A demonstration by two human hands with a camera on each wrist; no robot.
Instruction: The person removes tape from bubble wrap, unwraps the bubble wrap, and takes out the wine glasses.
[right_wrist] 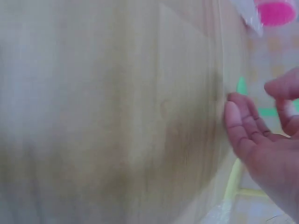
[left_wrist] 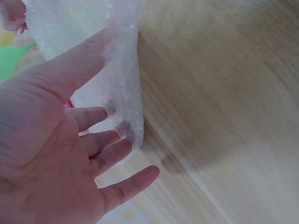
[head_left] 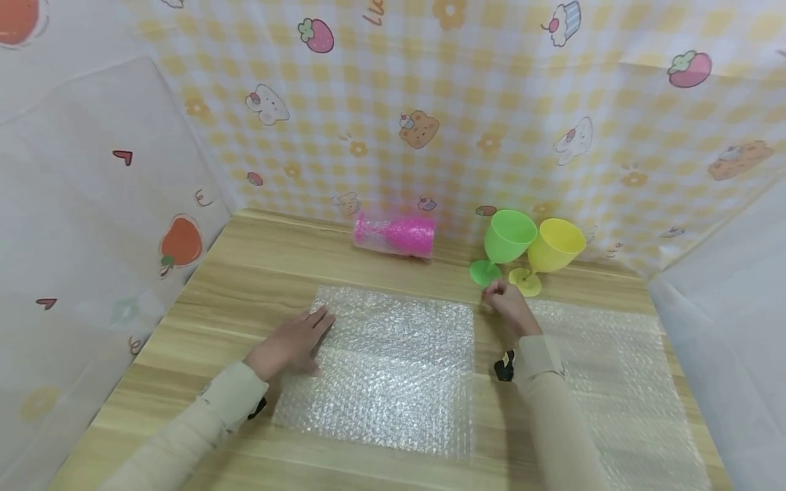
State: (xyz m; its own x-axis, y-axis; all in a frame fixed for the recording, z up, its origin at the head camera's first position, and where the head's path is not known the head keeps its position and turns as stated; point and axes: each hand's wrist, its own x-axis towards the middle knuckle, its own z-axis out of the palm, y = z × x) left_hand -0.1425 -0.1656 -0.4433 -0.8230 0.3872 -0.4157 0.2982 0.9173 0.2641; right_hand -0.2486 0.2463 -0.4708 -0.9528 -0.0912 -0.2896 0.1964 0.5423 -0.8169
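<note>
Wood-grain tabletop (head_left: 245, 286), yellow-checked backdrop (head_left: 368, 88), pale printed left wall (head_left: 80, 225), pale right wall (head_left: 731, 286).

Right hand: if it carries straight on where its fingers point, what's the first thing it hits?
Probably the green goblet, at its round foot, just beyond the right hand's fingertips. The remaining gap is hard to judge.

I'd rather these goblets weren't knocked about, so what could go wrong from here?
The right hand is close to the green goblet, so a careless move might topple it into the yellow goblet beside it. The left hand touches the left edge of the middle bubble wrap sheet and could drag it askew. The pink goblet, lying wrapped on its side, might roll if bumped.
</note>
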